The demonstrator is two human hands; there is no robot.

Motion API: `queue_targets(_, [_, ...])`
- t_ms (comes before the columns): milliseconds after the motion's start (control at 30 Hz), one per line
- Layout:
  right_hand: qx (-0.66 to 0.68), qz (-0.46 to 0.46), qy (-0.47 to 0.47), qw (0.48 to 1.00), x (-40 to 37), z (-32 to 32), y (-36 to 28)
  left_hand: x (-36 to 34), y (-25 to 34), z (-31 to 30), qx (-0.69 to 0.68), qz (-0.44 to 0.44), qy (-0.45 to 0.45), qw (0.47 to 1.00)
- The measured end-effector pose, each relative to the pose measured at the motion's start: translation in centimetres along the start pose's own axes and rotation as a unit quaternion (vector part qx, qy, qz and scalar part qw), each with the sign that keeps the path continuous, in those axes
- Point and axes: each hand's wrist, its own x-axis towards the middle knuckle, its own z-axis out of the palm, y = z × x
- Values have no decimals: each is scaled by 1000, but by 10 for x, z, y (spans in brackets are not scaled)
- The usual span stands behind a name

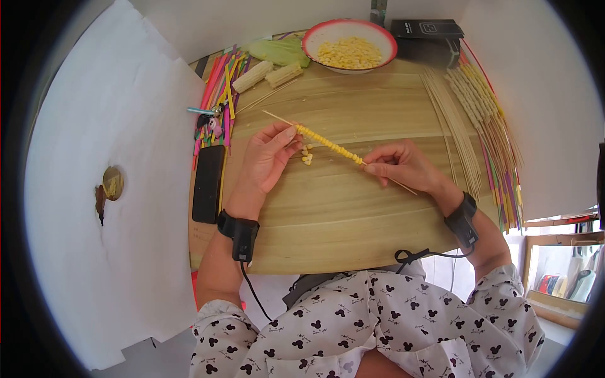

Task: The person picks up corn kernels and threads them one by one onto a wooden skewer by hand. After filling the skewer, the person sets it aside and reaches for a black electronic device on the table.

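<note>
A thin wooden skewer [402, 186] threaded with a row of yellow corn kernels [331, 145] slants down to the right between my hands. My left hand [272, 151] pinches it near the upper left end of the row, where the bare tip sticks out. Fingers of my right hand [403, 166] are closed on the skewer just past the lower right end of the row. A few loose kernels [307, 156] lie on the wooden table [340, 220] beside my left fingertips.
A red-rimmed bowl [309, 47] of kernels stands at the back, with corn cobs [253, 77] and a green husk [277, 49] left of it. Bare skewers [450, 123] and kernel-threaded ones [472, 94] lie right. Colourful sticks [217, 82] and a phone [208, 184] are left.
</note>
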Motion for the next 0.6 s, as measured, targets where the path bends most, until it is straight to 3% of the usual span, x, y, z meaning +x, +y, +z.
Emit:
queue_targets(233, [-6,-4,-10,1000,-1,0,-1,0,0,2,3,-9,-8,1000])
queue_targets(433, [17,-21,0,1000,2,-1,0,-2,5,14,34,46,23,998])
queue_targets(533, [29,-31,8,999,3,-1,0,-4,8,22,149,95,74,981])
queue_targets(600, [35,-36,11,999,3,-2,-1,-7,7,21,341,90,86,932])
